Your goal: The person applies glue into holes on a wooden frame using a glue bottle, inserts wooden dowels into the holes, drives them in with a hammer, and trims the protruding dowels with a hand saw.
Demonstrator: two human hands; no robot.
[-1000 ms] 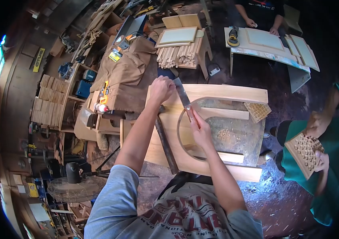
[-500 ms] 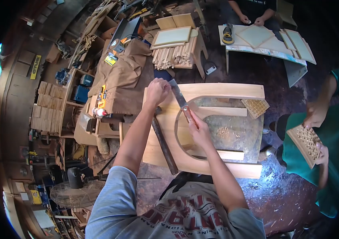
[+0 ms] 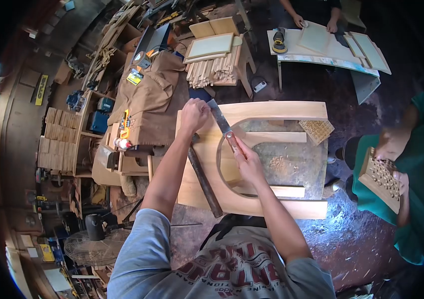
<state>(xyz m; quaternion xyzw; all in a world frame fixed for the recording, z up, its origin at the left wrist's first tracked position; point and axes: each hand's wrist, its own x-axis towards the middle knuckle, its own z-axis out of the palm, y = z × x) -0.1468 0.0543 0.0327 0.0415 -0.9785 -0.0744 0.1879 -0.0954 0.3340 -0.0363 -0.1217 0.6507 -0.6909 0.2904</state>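
My right hand (image 3: 248,163) is closed round the reddish wooden handle of a flat-bladed hand tool (image 3: 220,120). Its broad metal blade slants up and left across a curved wooden frame (image 3: 207,154); whether the edge is toothed I cannot make out. Close to the blade's far end, my left hand (image 3: 195,115) is curled shut over the frame's top left corner, and its fingertips are hidden. A hammer (image 3: 204,180) with a long dark handle lies on the frame below my left hand.
Small wooden pieces (image 3: 277,162) lie inside the frame's opening, and a studded board (image 3: 316,130) sits at its right. A co-worker at the right holds another studded board (image 3: 380,180). Behind are stacked sticks (image 3: 213,70), a cloth-covered bench (image 3: 154,92) and a fan (image 3: 94,241).
My hands and the bladed tool keep nearly the same place. The right co-worker's studded board has tilted, and the far person's hands have shifted over a panel. The view has moved slightly.
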